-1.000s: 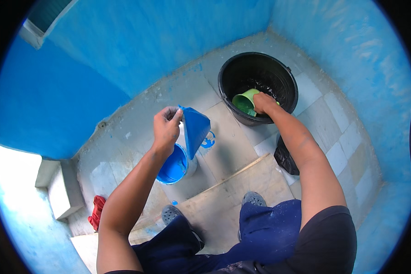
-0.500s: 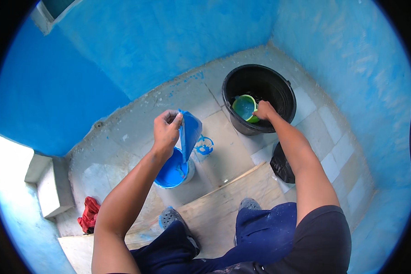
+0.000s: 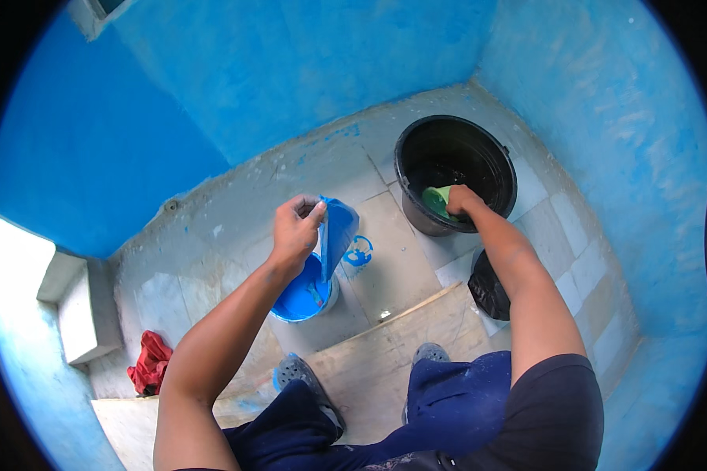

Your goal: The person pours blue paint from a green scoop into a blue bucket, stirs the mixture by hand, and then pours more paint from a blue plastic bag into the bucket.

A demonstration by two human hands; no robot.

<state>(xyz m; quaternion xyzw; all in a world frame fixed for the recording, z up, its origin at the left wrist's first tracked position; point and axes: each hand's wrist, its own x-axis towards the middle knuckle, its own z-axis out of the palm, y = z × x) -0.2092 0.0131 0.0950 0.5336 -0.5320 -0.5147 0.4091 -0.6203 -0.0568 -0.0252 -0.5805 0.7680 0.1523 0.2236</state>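
Note:
My left hand [image 3: 299, 229] pinches the top edge of a thin blue piece [image 3: 338, 232], a lid or plastic sheet, I cannot tell which. It hangs upright over the rim of a white paint bucket [image 3: 331, 298]. Bright blue paint [image 3: 300, 300] lies in that bucket, with a brush-like tool [image 3: 315, 294] partly sunk in it. To the right, my right hand [image 3: 465, 202] grips the rim of a small green bowl-like scoop [image 3: 436, 201]. The scoop is tilted inside a large black bucket [image 3: 416, 210], low near its left side; my fingers are partly hidden.
A black plastic-covered container [image 3: 489, 289] stands below the black bucket. A thin wooden strip [image 3: 416, 306] lies along the floor step. Blue paint marks [image 3: 359, 251] spot the tiles. A red cloth [image 3: 150, 363] lies at the left, beside a white ledge [image 3: 86, 310]. Blue walls [image 3: 306, 63] enclose the area.
The green scoop has gone lower into the black bucket and tipped, with my right hand following. My left hand still holds the blue piece over the paint bucket. The view has shifted slightly.

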